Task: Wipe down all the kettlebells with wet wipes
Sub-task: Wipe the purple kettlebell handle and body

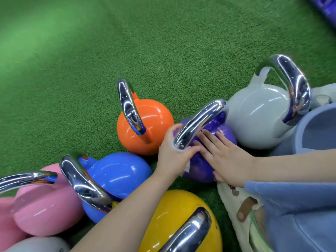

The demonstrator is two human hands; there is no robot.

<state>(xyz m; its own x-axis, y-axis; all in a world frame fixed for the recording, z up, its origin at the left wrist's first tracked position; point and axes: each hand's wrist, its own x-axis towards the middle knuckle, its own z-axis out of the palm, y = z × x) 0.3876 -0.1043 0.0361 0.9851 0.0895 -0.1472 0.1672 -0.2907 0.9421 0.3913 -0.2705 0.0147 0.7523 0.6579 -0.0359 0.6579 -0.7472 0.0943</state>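
Note:
A purple kettlebell (199, 166) with a chrome handle (200, 120) stands on the turf among several others. My left hand (171, 155) grips the near foot of that handle, with a white wet wipe (180, 151) wrapped between fingers and metal. My right hand (227, 157) lies flat on the purple body, fingers straight. Around it stand an orange kettlebell (151, 128), a blue one (118, 175), a pink one (45, 211), a yellow one (172, 222) and a light grey one (258, 113).
Green artificial turf (127, 51) stretches away beyond the kettlebells. My cream shoe (234, 202) and blue trouser leg (294, 215) sit at the lower right, close to the purple bell. Another grey kettlebell (36, 244) shows at the bottom left edge.

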